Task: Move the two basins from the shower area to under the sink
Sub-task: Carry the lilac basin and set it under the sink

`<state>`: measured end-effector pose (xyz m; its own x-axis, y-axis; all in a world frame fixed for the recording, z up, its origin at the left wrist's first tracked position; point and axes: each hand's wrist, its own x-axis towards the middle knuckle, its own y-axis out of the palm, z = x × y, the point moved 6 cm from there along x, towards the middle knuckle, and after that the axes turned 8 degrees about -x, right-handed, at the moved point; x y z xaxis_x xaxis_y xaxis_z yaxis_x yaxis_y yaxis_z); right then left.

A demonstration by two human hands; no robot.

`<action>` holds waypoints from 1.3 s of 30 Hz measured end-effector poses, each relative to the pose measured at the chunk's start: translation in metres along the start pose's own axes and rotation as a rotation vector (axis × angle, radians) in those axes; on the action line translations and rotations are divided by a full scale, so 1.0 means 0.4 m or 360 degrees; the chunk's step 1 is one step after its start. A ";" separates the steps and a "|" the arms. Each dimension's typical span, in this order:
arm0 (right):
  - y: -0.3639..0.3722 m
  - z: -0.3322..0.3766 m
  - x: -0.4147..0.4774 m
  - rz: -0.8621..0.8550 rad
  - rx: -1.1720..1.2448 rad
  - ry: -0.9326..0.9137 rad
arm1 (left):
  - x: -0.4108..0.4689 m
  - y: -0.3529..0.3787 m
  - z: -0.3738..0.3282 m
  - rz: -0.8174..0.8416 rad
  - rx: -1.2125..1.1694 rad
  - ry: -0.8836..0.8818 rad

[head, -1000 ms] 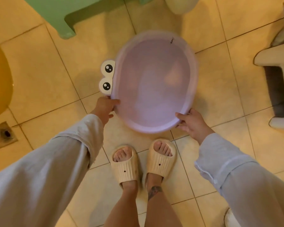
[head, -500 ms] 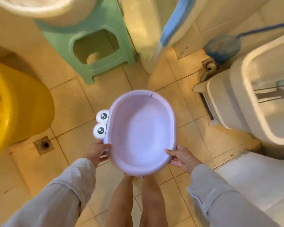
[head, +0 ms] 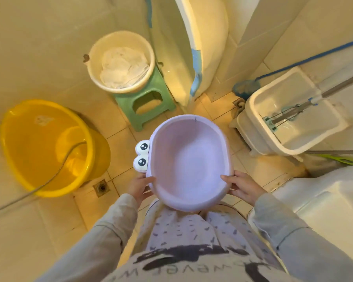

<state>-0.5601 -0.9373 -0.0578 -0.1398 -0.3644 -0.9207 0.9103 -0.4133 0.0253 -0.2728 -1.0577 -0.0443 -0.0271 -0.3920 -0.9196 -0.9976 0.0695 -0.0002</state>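
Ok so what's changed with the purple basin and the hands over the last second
The purple basin has come up from low over the floor to waist height, and the view has lifted with it, so the yellow tub, the cream bucket on the green stool and the white sink now show. Unchanged: the left hand and right hand still grip the near rim, and the basin is empty with its eyes to the left.

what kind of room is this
Most likely a home bathroom or wash area: tiled floor with a floor drain, a low white mop sink holding a mop, and a yellow basin with a hose in it.
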 end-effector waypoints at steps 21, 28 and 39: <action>-0.111 0.019 -0.132 -0.0394 0.0505 -0.0378 | -0.002 0.240 -0.208 0.0505 0.0429 0.0165; 0.008 -0.224 -0.200 -0.0711 0.1131 -0.0267 | 0.012 0.326 -0.231 0.0789 0.1075 0.0113; 0.383 -0.604 -0.336 -0.1183 0.2175 -0.0099 | -0.054 0.406 0.003 0.1146 0.2075 -0.0034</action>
<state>-0.3078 -0.7500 -0.0244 -0.4287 0.2413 -0.8706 -0.3970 -0.9160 -0.0584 -0.4340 -1.0368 -0.0249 -0.4644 0.0948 -0.8805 -0.0122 0.9935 0.1134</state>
